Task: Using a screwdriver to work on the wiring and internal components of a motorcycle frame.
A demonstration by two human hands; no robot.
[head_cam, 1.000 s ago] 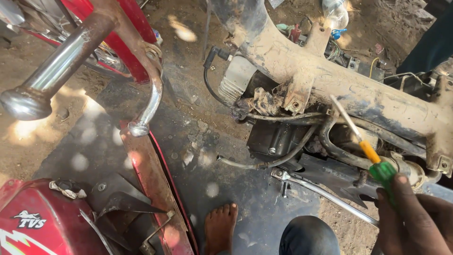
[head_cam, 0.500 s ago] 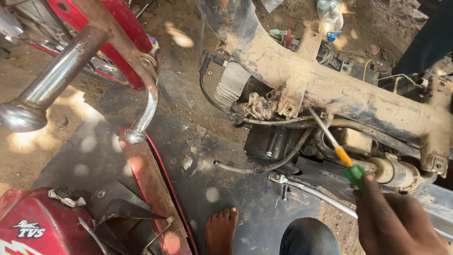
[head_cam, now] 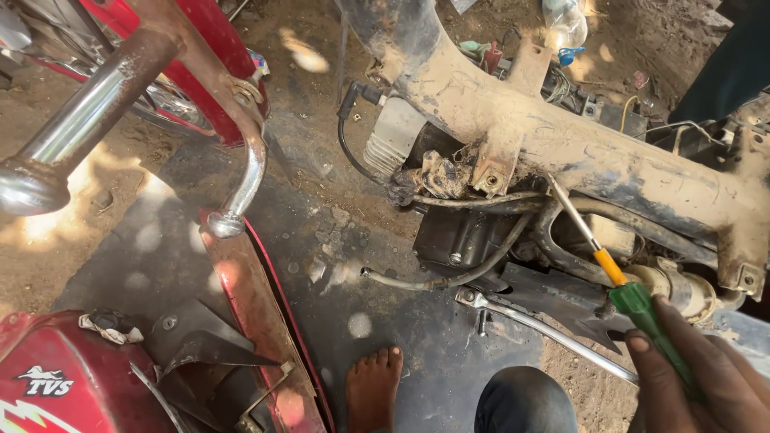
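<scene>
My right hand [head_cam: 702,377] at the lower right grips a screwdriver [head_cam: 618,277] with a green and orange handle. Its metal shaft points up and left, its tip near the underside of a muddy, rusted motorcycle frame [head_cam: 561,144] that runs across the upper right. Below the frame sit a black engine block [head_cam: 457,232], hoses and a grey finned part [head_cam: 393,132]. My left hand is out of view. My bare foot [head_cam: 373,385] and knee [head_cam: 525,401] show at the bottom.
A long silver wrench [head_cam: 545,329] lies on the dark oily ground under the engine. A red motorcycle with a chrome bar [head_cam: 88,112] and red tank [head_cam: 48,385] fills the left side. A plastic bottle [head_cam: 565,24] and small parts lie beyond the frame.
My right hand and the screwdriver have shifted left along the frame, the tip now nearer the frame's underside. The view has also moved slightly.
</scene>
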